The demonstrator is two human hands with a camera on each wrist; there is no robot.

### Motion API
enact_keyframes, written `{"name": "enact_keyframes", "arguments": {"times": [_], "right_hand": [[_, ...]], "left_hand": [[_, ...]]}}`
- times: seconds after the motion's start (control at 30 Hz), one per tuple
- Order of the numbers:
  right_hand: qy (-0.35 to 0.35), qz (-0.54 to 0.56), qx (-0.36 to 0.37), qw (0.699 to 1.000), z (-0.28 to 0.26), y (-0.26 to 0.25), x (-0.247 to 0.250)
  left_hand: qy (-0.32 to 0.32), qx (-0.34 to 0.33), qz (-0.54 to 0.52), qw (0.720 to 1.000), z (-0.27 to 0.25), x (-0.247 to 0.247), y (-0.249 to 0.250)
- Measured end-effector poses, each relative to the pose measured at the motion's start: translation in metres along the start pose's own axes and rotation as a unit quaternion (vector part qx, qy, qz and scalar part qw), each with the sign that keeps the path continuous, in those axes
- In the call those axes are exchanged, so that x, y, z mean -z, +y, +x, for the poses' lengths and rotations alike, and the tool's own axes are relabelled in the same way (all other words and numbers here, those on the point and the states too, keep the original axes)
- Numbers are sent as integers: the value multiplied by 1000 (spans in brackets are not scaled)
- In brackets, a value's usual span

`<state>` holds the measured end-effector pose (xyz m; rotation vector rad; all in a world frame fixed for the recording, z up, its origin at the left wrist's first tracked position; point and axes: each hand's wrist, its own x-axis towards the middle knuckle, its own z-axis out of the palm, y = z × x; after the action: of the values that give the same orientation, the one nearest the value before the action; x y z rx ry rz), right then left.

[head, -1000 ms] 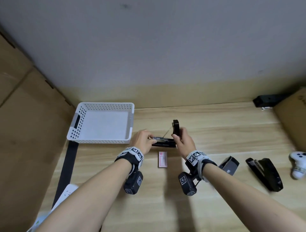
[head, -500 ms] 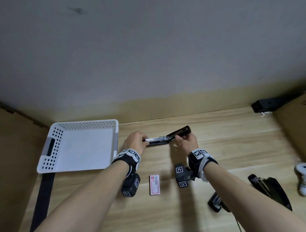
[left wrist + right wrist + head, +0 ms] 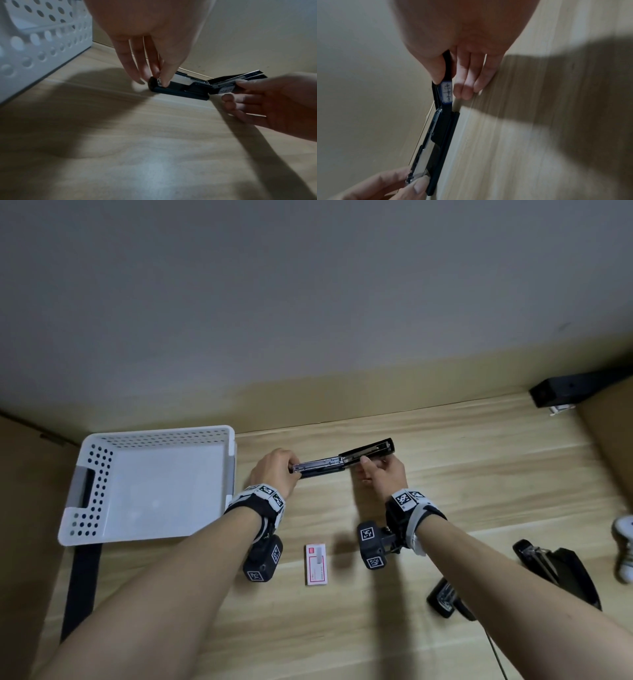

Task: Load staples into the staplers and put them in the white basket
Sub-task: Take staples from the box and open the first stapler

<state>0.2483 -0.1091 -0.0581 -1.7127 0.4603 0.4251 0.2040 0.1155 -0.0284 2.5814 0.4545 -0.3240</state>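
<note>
A black stapler [image 3: 337, 462] lies on the wooden table, right of the white basket [image 3: 144, 537]. Its lid is swung back almost flat, so the metal magazine shows. My left hand [image 3: 293, 469] pinches the stapler's front end [image 3: 155, 84] from above with thumb and fingers. My right hand [image 3: 368, 465] holds the folded-back lid [image 3: 447, 92] between thumb and fingers, slightly off the table. A small red and white staple box [image 3: 315, 564] lies on the table between my wrists. The basket holds nothing.
Two more black staplers [image 3: 561, 571] [image 3: 445, 599] lie at the right, by my right forearm. A white controller [image 3: 625, 546] sits at the right edge and a black device [image 3: 561, 393] at the back right. Cardboard [image 3: 27, 508] flanks the table on the left.
The stapler's lid has gone from standing upright to lying back almost flat under my right hand. My left hand keeps its hold on the front end.
</note>
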Motion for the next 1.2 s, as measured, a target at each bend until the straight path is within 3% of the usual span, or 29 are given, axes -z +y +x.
{"name": "enact_keyframes", "arguments": {"times": [0.33, 0.57, 0.67, 0.8, 0.9, 1.0, 1.2], "right_hand": [[-11, -42, -33, 999, -17, -7, 7], [-13, -87, -33, 996, -55, 2, 8], [-31, -114, -39, 992, -79, 22, 5], [-101, -157, -18, 982, -110, 58, -1], [-139, -209, 30, 967, -130, 81, 2], [-143, -236, 58, 959, -144, 97, 9], [-123, -221, 41, 967, -160, 110, 25]], "left_hand": [[-26, -4, 5, 1000, -18, 11, 8], [62, -55, -42, 996, -70, 11, 7], [22, -65, -43, 997, -109, -5, 0], [-45, 7, -45, 998, -153, -36, -9], [-46, 25, -39, 998, -170, -58, -9], [-26, 12, -30, 999, -178, -72, -6], [-26, -61, 20, 998, -197, -78, -25]]}}
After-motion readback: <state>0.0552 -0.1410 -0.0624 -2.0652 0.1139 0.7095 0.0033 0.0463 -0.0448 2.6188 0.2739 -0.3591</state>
